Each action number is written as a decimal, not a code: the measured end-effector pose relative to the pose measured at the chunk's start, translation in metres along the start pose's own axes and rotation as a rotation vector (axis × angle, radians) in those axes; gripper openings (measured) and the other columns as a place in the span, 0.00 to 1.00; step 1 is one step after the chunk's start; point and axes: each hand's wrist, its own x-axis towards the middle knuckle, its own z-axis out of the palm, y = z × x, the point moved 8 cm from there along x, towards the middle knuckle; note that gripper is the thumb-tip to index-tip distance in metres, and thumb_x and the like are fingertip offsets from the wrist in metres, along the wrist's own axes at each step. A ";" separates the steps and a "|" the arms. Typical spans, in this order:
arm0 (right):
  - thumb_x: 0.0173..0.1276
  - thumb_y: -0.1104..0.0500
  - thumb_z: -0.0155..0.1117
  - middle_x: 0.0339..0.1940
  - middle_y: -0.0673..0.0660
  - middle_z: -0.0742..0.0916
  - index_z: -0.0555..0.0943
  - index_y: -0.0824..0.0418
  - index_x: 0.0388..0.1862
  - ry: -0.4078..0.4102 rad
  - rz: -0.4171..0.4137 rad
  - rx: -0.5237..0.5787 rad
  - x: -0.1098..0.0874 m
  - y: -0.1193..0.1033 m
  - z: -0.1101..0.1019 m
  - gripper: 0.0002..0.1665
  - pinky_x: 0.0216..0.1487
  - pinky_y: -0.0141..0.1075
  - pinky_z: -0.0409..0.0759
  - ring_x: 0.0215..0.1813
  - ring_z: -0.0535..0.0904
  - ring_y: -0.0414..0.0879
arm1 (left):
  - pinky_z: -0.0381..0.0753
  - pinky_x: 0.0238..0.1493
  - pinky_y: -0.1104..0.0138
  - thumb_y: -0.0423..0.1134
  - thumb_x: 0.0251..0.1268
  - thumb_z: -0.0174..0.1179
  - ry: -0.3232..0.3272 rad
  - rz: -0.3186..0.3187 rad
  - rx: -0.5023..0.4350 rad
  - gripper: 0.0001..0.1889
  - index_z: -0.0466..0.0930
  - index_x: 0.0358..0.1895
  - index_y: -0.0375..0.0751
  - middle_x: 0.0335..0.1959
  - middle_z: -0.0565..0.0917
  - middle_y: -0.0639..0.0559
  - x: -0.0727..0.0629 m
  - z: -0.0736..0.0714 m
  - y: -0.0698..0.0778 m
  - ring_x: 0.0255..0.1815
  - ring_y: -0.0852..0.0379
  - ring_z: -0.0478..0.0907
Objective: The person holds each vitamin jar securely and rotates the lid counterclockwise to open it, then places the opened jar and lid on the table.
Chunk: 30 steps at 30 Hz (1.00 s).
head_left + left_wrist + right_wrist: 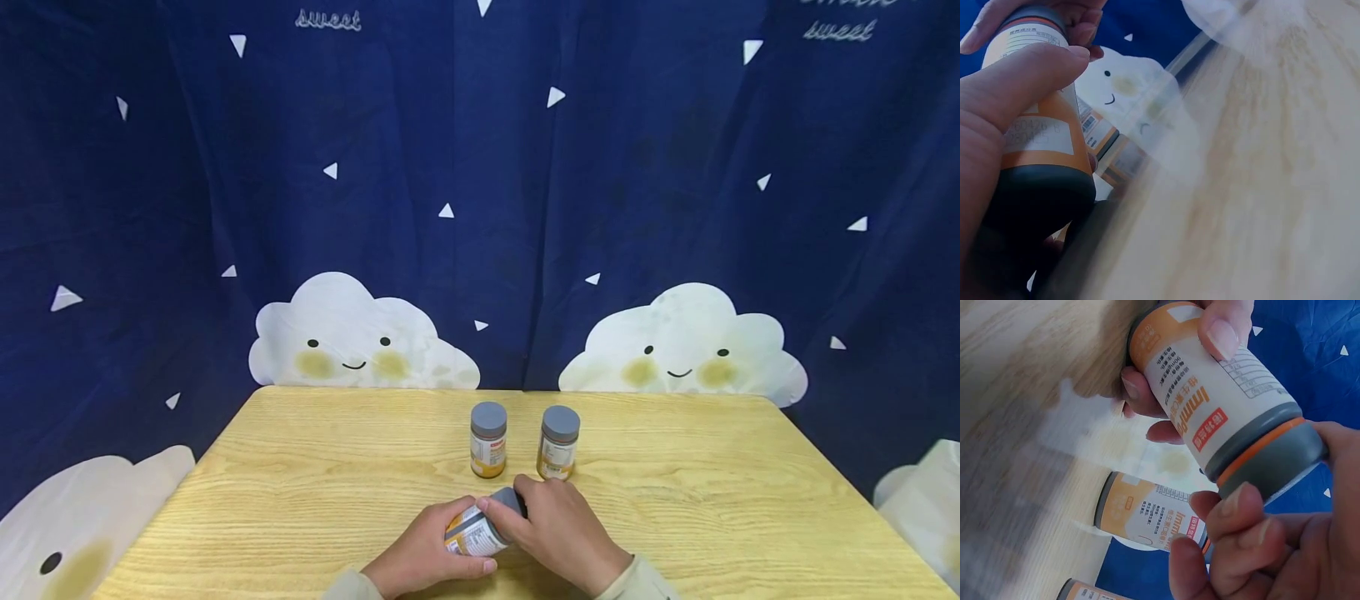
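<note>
A supplement bottle [478, 536] with a grey cap and a white-and-orange label is held tilted just above the table, its cap pointing up and to the right. My left hand [423, 546] grips its body, the thumb lying along the label in the left wrist view. At the other end, my right hand [566, 529] holds the grey cap [1275, 459] between thumb and curled fingers. The cap sits on the bottle; an orange ring shows beneath it. Beyond my hands stand two similar bottles, one on the left [488, 446] and one on the right [557, 454].
The light wooden table [322, 467] extends to both sides and behind the standing bottles. A dark blue curtain [495, 250] with white triangles and smiling clouds hangs along its back edge. The right standing bottle is close behind my right hand.
</note>
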 end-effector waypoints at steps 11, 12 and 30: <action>0.66 0.31 0.53 0.11 0.39 0.69 0.70 0.47 0.16 0.027 0.003 0.005 0.000 -0.001 0.001 0.28 0.16 0.29 0.61 0.15 0.63 0.33 | 0.78 0.36 0.69 0.47 0.54 0.71 0.001 -0.001 -0.027 0.23 0.78 0.54 0.59 0.37 0.82 0.59 -0.002 -0.002 0.001 0.35 0.64 0.78; 0.67 0.30 0.53 0.11 0.39 0.69 0.70 0.48 0.16 0.020 0.003 0.010 0.000 0.000 0.001 0.29 0.16 0.29 0.61 0.15 0.63 0.33 | 0.78 0.35 0.69 0.47 0.54 0.71 -0.002 -0.003 -0.034 0.22 0.78 0.54 0.59 0.37 0.83 0.59 -0.002 -0.002 0.000 0.34 0.64 0.78; 0.67 0.31 0.53 0.12 0.39 0.69 0.71 0.49 0.19 -0.033 -0.026 0.040 0.001 -0.001 0.004 0.28 0.15 0.28 0.59 0.14 0.62 0.32 | 0.79 0.34 0.69 0.44 0.53 0.72 -0.014 -0.028 -0.080 0.18 0.81 0.48 0.57 0.35 0.83 0.57 -0.001 -0.003 -0.004 0.33 0.62 0.79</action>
